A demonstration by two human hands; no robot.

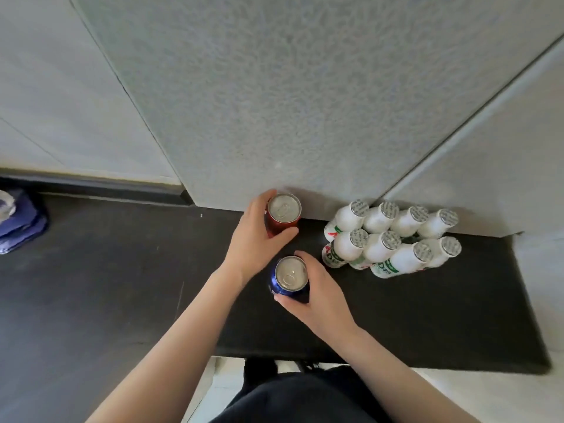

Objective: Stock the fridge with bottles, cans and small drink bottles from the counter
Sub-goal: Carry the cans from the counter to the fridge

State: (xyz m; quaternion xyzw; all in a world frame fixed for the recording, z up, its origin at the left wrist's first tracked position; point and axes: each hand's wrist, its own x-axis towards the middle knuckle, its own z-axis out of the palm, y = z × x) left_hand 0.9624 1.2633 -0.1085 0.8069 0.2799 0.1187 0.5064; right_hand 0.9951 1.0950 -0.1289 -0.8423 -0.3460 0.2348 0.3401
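A red can [282, 215] stands upright on the dark counter [427, 315] close to the wall, and my left hand [254, 242] grips it from the left side. Nearer to me, a blue can [290, 277] stands upright with my right hand [317, 296] curled round its right side. To the right, several small white drink bottles [393, 239] with foil lids stand packed in two rows against the wall.
A speckled grey wall panel [274, 102] rises right behind the cans. A blue cloth bundle [18, 221] lies at the far left of the counter. The counter's front edge [366, 360] runs just below my arms, with pale floor beyond it.
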